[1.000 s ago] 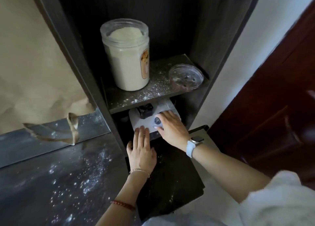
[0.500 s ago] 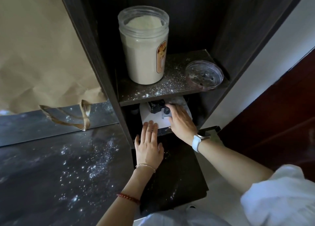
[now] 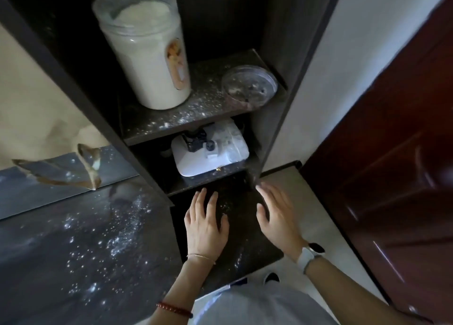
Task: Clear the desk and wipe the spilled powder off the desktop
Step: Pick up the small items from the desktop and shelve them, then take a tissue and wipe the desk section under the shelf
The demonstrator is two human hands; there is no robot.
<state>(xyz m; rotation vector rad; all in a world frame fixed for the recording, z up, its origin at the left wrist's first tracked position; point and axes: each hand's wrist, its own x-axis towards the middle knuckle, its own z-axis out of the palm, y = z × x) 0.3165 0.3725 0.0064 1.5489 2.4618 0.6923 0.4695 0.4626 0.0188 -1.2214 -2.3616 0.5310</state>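
Left hand and right hand spread flat, empty, over dark lower shelf; white device just beyond fingertips; spilled powder on desktop, left of both

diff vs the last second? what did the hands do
Both hands came off the white device on the lower shelf and pulled back toward the person: the left hand lies flat on the dark surface below, the right hand hovers open beside it. The device stays tucked in. Powder jar, clear lid and spilled powder are unchanged.
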